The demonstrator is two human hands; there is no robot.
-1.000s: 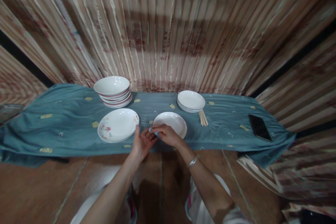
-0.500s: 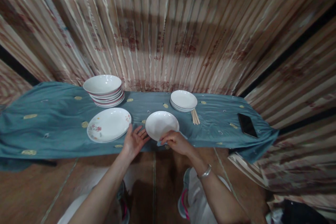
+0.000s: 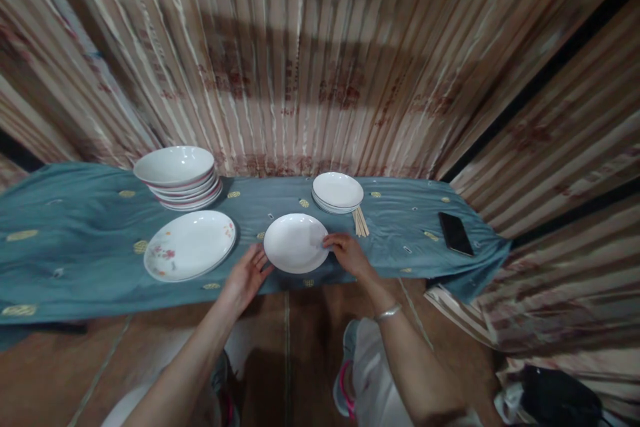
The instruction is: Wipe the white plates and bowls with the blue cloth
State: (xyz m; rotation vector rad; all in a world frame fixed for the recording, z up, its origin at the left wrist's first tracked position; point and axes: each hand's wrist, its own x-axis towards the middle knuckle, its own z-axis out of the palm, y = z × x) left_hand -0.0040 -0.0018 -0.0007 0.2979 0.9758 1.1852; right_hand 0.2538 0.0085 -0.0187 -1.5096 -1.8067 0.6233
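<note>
A plain white plate [image 3: 295, 244] sits near the table's front edge, between my hands. At its left rim, my left hand [image 3: 246, 275] has its thumb side against the edge and its fingers reaching partly beneath. My right hand [image 3: 347, 253] is closed at the right rim, pinching a pale blue cloth [image 3: 324, 245] that is mostly hidden by the fingers. To the left lies a larger oval plate [image 3: 193, 247] with a floral pattern. Behind the plain plate, to the right, stands a short stack of white plates [image 3: 338, 191].
A stack of red-edged white bowls [image 3: 175, 170] stands at the back left. Wooden chopsticks [image 3: 361, 221] lie beside the small plate stack. A black phone [image 3: 455, 233] rests farther right on the green-blue tablecloth [image 3: 90, 213]. A striped curtain [image 3: 300, 67] hangs behind.
My right hand has moved with the cloth from the plate's front rim to its right rim. My left hand has come in against the left rim. The view has shifted slightly.
</note>
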